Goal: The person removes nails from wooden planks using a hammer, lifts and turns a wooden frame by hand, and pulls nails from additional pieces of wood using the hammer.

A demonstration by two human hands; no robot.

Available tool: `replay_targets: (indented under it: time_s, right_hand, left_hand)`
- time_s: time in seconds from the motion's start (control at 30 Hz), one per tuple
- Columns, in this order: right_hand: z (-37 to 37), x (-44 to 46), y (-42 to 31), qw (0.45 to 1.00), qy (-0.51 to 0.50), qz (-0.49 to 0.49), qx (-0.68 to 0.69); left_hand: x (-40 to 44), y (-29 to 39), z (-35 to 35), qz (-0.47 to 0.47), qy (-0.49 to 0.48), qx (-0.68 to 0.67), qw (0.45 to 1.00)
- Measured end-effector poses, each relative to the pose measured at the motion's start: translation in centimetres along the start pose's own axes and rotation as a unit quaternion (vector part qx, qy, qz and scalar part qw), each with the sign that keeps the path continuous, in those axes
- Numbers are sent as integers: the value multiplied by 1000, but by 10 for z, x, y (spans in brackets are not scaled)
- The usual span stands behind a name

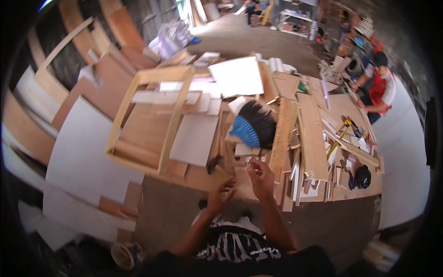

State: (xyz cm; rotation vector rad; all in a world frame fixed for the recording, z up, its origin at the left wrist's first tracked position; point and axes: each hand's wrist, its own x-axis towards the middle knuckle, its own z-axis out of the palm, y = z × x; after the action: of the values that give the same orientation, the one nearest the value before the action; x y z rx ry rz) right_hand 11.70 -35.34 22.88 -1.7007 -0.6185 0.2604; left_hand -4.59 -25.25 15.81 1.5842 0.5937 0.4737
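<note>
My left hand (pixel 222 195) is above the near edge of the worktable, fingers loosely apart, with nothing visible in it. To its right, my right hand (pixel 261 177) is raised with thumb and fingers curled together; a tiny pale bit shows at the fingertips, too small to name. Just beyond the left hand lies a dark object (pixel 213 164), its kind unclear. A blue broom head (pixel 245 131) with black bristles rests on wood offcuts ahead of the right hand. Left of these, a rectangular wooden frame (pixel 174 124) lies over a white-faced board (pixel 195 138).
Long planks (pixel 312 138) and scrap strips cover the table's right side, with a yellow tape measure (pixel 347 123) and a black bag-like item (pixel 362 177). A co-worker in a red vest (pixel 381 90) is at the right edge. Large panels (pixel 92 152) lean at left.
</note>
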Motion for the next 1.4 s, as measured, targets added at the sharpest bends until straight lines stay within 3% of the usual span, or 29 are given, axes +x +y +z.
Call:
replay_targets:
  time_s: [0.3,0.4,0.57,0.73,0.93,1.13,1.27,1.33,1.4]
  right_hand:
    - [115,-50,-20,993,-98,60,-2]
    - [169,-60,-14,994,-89,63,18]
    - [225,-82,-28,992,-41,115,-12]
    - [237,-108,-41,993,-46,101,-42]
    - [222,-114,-37,987,25,118,-105]
    - [202,-103,22,976,69,147,-142]
    - [187,-72,60,970,38,176,-160]
    - [183,-56,88,963,33,108,-244]
    - [184,-37,123,953,8,108,-284]
  left_hand:
    - [-19,6,-131,71,103,0,992]
    - [-23,2,-193,57,73,25,995]
    - [-43,-19,-262,39,120,52,991]
    - [-34,-17,-270,45,78,42,995]
    - [-7,-19,-255,31,53,86,994]
    - [29,-36,-238,57,4,141,988]
    - [48,-55,-225,57,0,235,970]
    - [56,-75,-214,30,11,224,974]
    - [69,-87,-201,9,27,210,977]
